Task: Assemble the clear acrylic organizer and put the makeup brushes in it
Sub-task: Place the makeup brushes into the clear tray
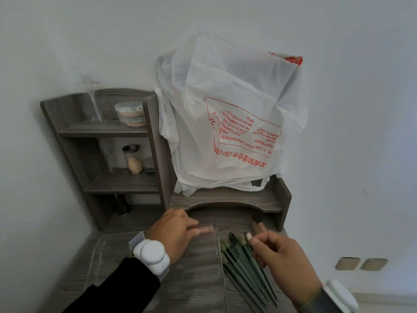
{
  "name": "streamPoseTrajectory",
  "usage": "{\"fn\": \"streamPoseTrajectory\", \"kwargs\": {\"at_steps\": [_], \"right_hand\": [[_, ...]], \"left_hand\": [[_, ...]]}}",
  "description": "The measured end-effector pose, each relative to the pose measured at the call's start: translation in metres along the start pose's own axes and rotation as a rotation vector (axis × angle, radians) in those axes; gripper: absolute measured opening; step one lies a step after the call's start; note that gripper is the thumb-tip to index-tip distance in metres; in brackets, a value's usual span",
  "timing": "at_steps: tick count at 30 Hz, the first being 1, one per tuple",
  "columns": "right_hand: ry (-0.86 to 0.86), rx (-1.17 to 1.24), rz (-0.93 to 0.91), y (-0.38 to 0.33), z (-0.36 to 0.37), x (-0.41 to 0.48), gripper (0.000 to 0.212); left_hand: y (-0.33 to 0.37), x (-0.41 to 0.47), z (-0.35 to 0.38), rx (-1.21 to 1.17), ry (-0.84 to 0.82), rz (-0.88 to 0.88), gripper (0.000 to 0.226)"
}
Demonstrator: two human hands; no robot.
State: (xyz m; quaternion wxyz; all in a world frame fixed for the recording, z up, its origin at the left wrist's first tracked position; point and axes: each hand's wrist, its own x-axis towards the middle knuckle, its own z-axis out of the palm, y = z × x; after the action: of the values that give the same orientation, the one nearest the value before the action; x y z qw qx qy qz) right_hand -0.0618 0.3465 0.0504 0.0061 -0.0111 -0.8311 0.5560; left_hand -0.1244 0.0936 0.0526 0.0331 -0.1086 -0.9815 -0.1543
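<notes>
Clear acrylic panels (203, 251) lie flat on the grey wooden desk (194, 288), hard to tell apart. My left hand (173, 233) rests on the upper panel with its fingertips pressed on the far edge. A pile of green-handled makeup brushes (243, 260) lies to the right of the panels, with two brown-handled brushes (257, 225) behind it. My right hand (282, 260) is over the pile, thumb and fingers pinched on the top of one brush with a pale tip (248, 235).
A grey wooden shelf unit (155, 141) stands at the back with a round lidded container (130, 114), a small jar (133, 159) and a clear acrylic piece (97, 105). A white plastic bag (228, 118) with red print sits on its lower right shelf. Walls close in behind and left.
</notes>
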Motion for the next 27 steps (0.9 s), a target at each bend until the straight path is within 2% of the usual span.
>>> {"fn": "streamPoseTrajectory", "kwargs": {"at_steps": [5,10,16,22,27], "right_hand": [[0.068,-0.222,-0.055,0.003,0.007,0.018,0.014],[0.197,-0.529,0.025,0.013,-0.017,0.055,0.01],[0.088,-0.776,0.154,0.035,-0.039,0.081,0.017],[0.034,-0.835,0.151,0.046,-0.025,0.068,0.04],[-0.036,-0.972,0.095,0.058,-0.015,0.063,0.043]], "left_hand": [[0.005,-0.001,-0.001,-0.019,0.083,-0.001,0.048],[0.026,0.002,-0.009,-0.064,0.136,0.058,0.04],[0.04,0.002,-0.016,-0.109,0.18,0.079,0.036],[0.042,-0.007,-0.012,-0.142,0.179,0.073,0.029],[0.062,-0.021,-0.005,-0.239,0.126,0.094,0.025]]}}
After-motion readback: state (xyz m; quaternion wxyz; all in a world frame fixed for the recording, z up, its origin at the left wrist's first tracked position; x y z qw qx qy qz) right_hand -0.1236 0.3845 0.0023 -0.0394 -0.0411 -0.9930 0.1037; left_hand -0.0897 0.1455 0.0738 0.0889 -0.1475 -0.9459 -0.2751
